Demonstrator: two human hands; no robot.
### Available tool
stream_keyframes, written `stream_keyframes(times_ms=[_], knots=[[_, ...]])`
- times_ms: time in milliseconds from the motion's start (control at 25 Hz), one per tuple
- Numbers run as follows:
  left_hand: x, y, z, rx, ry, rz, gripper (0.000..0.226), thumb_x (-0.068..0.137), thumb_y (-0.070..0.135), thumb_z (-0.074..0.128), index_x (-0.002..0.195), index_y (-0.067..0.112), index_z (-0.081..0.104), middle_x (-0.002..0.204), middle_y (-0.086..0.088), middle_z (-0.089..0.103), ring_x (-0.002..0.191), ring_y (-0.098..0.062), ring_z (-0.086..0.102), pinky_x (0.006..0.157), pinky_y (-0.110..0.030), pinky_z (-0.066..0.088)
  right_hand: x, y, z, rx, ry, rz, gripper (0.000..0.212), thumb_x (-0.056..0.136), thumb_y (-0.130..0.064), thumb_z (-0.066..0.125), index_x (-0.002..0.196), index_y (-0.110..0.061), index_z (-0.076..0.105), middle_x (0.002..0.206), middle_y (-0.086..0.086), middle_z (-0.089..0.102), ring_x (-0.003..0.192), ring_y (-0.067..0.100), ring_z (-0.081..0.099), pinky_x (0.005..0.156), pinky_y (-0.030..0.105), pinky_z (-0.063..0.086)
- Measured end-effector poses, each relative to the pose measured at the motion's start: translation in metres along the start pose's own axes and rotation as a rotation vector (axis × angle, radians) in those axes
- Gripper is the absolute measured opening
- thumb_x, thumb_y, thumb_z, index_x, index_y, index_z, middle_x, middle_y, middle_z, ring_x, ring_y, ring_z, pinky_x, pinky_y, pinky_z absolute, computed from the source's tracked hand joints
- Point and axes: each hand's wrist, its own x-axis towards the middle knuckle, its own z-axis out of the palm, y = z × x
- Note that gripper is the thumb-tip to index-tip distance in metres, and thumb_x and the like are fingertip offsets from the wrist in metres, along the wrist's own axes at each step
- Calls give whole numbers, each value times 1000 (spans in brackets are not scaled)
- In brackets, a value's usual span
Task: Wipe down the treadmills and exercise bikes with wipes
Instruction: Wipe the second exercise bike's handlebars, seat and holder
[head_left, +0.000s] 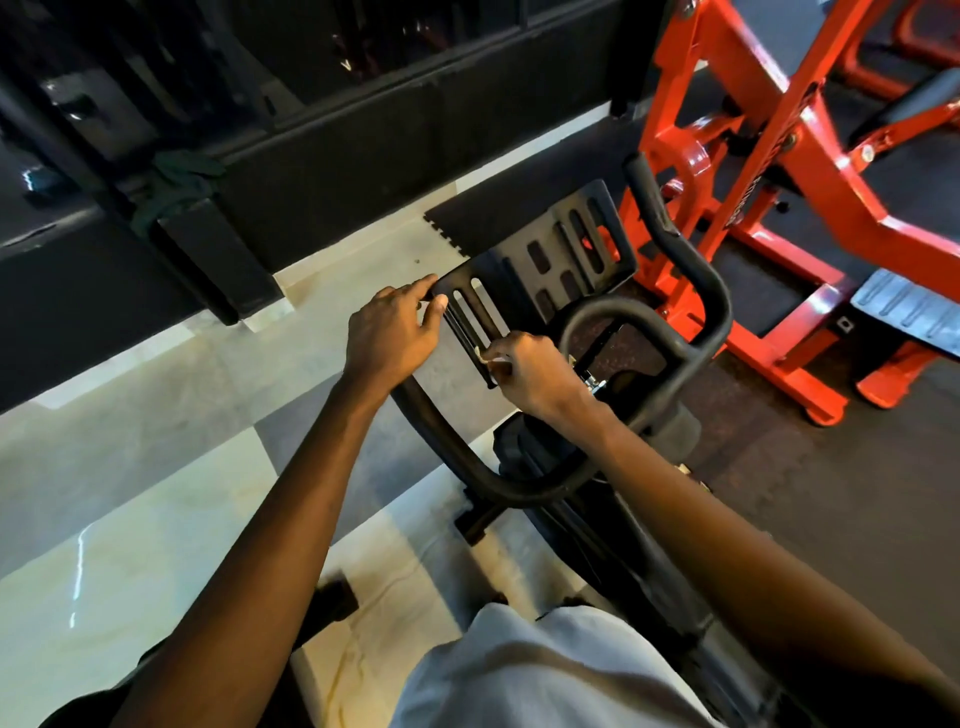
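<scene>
Pinching slotted plate (545, 260) corner: left grip (395, 332) | right grip (527, 371): curled round wipe (488, 358) at its edge

Orange weight machine (693, 156) (on dark matting (779, 493)).

One left hand (392, 332) and one right hand (530, 371) make two hands. One black bike (540, 260), one red machine (753, 171), one white wipe (487, 358).

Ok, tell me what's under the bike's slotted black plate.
Through the left slots of the slotted plate, pale floor tile shows; through a right slot, the red machine frame. The plate and the right hand cover its mount.
</scene>
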Motion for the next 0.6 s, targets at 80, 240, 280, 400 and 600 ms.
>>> stream_keyframes(times_ms=[80,240,280,400,600], knots=[[2,1,0,15,-12,-6,47,106,43,43,146,20,51,135,-8,64,125,-26,59,99,-42,47,10,-5,-7,-108,-44,19,16,93,-9,65,107,-7,72,103,9,73,95,24,70,82,32,58],[1,0,-1,6,-11,5,44,107,38,42,145,19,52,135,-7,64,125,-26,58,99,-41,46,44,-10,-28,-167,108,-3,14,98,-19,62,108,-12,69,94,0,67,82,15,68,64,20,51],[1,0,-1,7,-2,10,43,107,36,42,145,18,53,134,-7,65,124,-26,59,98,-41,46,53,-11,-31,-152,175,-48,16,98,-17,60,111,-14,69,100,0,67,87,14,68,69,21,54],[-1,2,-1,26,17,11,41,107,32,44,143,18,55,132,-7,66,123,-25,59,97,-40,47,65,-20,-35,-198,249,-253,30,96,-8,56,123,-15,66,121,6,62,110,18,61,91,29,54],[-3,0,-2,45,22,37,43,107,36,44,144,17,54,131,-6,67,121,-25,61,94,-38,49,61,-20,-36,-288,267,-223,30,95,-8,59,124,-13,65,127,7,57,115,23,58,89,28,51]])
